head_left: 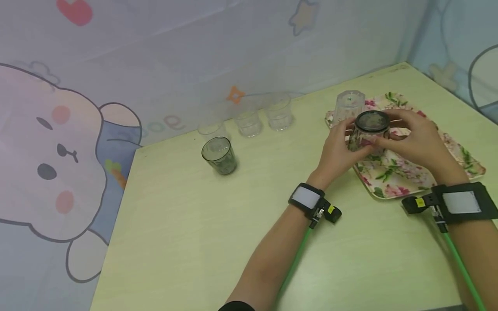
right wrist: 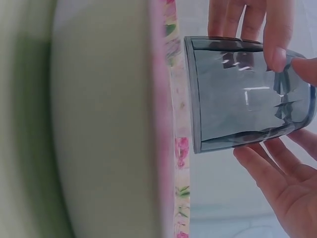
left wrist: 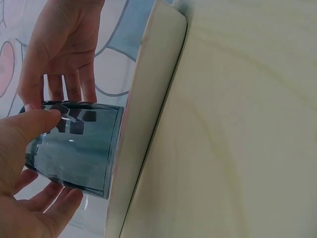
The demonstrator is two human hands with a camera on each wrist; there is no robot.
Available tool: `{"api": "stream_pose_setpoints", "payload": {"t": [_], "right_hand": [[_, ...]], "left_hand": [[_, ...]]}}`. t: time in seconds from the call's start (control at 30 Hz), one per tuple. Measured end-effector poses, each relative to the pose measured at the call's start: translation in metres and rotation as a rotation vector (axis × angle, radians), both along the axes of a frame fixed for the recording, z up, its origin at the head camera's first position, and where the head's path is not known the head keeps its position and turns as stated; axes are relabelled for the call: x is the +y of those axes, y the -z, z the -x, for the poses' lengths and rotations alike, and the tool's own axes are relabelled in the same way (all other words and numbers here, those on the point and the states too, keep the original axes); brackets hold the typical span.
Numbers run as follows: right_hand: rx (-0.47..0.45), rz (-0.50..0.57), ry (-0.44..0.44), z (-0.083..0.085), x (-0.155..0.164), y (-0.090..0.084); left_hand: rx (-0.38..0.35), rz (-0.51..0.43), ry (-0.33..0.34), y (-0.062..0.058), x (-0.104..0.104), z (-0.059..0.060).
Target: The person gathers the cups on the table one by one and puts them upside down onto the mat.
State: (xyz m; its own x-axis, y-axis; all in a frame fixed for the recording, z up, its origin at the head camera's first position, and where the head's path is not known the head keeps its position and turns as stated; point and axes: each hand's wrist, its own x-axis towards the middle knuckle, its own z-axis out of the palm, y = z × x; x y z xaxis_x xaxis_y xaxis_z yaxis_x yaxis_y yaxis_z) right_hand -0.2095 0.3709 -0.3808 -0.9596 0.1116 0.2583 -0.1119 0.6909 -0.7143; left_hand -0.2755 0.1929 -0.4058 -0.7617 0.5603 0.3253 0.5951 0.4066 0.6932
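Observation:
Between both hands is a grey tinted drinking glass, turned upside down at the floral tray. My left hand grips its left side, with the thumb across the near face. From the other side my right hand holds it with thumb and fingers. In the left wrist view the glass has its rim toward the tray edge. The right wrist view shows the rim of the glass close to the tray surface; whether they touch I cannot tell. Just behind stands an upside-down clear glass on the tray.
On the table, left of the tray, an upright grey glass stands before a clear glass. Two more clear glasses, one beside the other, stand along the back wall. Green cables run from both wrist cameras.

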Motion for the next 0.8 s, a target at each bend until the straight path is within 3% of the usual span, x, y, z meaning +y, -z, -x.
{"api": "stream_pose_setpoints", "payload": {"t": [0.8], "right_hand": [[-0.104, -0.034, -0.026, -0.0001, 0.0015, -0.0014]], "left_hand": [[-0.076, 0.04, 0.026, -0.0012, 0.0004, 0.0011]]}}
